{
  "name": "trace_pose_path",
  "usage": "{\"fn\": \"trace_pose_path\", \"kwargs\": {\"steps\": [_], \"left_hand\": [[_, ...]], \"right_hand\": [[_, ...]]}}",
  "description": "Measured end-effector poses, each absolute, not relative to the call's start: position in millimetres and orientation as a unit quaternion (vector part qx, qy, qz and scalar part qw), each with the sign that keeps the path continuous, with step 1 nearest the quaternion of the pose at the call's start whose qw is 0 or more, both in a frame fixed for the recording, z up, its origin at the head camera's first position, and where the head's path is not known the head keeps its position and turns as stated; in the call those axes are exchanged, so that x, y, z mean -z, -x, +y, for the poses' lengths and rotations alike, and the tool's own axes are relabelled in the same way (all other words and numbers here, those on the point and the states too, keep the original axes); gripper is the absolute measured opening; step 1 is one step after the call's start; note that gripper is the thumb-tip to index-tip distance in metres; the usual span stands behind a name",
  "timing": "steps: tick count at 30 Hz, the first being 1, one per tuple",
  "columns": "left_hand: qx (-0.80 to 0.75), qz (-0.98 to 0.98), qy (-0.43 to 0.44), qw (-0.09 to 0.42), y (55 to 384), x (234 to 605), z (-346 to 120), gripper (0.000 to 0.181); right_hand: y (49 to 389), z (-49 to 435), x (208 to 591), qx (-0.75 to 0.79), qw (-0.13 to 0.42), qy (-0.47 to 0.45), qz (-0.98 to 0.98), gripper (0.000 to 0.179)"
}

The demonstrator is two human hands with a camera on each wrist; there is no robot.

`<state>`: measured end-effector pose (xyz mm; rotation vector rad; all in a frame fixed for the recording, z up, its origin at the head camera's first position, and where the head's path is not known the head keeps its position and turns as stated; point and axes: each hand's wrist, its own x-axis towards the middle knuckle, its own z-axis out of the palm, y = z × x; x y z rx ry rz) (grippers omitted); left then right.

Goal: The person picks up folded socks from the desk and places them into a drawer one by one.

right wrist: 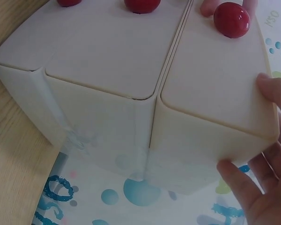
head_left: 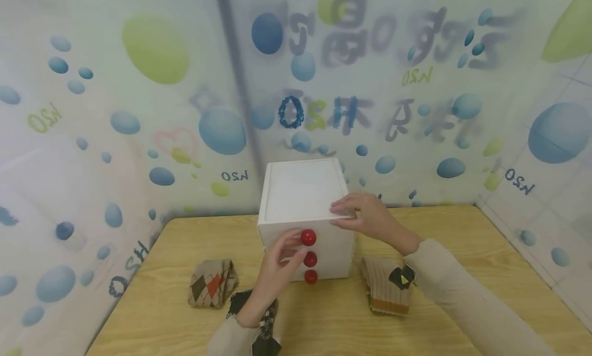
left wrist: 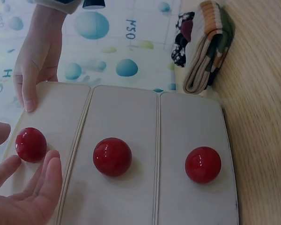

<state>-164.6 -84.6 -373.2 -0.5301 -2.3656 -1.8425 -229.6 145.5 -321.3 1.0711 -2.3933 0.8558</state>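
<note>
A white three-drawer box [head_left: 302, 191] stands on the table, with a red round knob on each drawer front. My left hand [head_left: 277, 263] is at the top knob [head_left: 308, 237]. In the left wrist view, its loosely spread fingers [left wrist: 51, 178] lie on either side of this knob, and I cannot tell whether they touch it. At the top right corner, my right hand [head_left: 367, 214] grips the box. In the right wrist view, one digit [right wrist: 271, 89] lies on the drawer front and another [right wrist: 227, 168] on the side. All three drawers look closed.
To the left of the box lies a folded argyle knit piece [head_left: 210, 284]. A folded ribbed beige piece [head_left: 384, 289] with an orange band lies to the right. Black-and-white patterned cloth [head_left: 267, 322] is partly hidden under my left forearm. Behind the wooden table [head_left: 333, 325] hangs a bubble-printed curtain [head_left: 398, 89].
</note>
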Motion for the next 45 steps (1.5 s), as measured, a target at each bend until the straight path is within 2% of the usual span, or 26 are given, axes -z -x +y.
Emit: {"fn": "trace_pose_path", "kwargs": {"steps": [18,28,38,45], "left_hand": [[0.578,-0.786,0.175,0.135,176,382,-73,0.029],[0.555,-0.8,0.125,0.193,177,387,-66,0.031],[0.536,-0.801,0.133,0.232,178,392,-63,0.029],[0.532,-0.801,0.138,0.238,179,391,-62,0.028]], "right_hand": [[230,145,321,-0.302,0.201,-0.387,-0.848,0.023],[230,146,321,-0.3,0.204,-0.387,-0.848,0.023],[231,145,324,-0.305,0.206,-0.379,-0.849,0.024],[231,146,324,-0.312,0.206,-0.39,-0.841,0.025]]}}
